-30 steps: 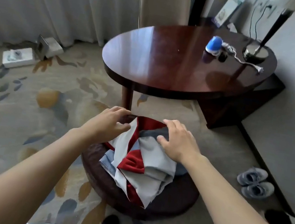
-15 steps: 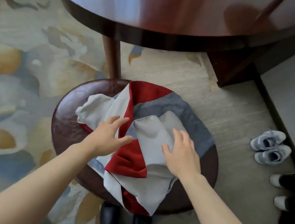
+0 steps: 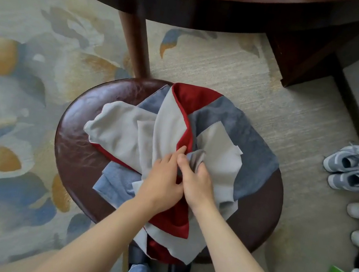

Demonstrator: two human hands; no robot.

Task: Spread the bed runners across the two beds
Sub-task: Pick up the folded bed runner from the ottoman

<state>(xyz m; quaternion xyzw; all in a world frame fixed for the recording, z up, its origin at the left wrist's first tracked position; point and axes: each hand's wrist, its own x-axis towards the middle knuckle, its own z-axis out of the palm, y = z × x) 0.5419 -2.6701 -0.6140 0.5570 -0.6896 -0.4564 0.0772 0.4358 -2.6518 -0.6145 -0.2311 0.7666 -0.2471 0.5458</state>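
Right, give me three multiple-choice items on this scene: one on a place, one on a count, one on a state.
1. Where does the runner pile lie?
A. on the round stool
B. on the table
C. on the carpet

2. How many grey sneakers stand by the wall?
A. one
B. two
C. four

3. How are the runners?
A. spread flat
B. rolled up
C. crumpled, both hands in them

Answers:
1 A, the dark stool shows all around the pile.
2 B, a pair stands side by side.
3 C, the left hand and right hand pinch folds at the pile's middle.
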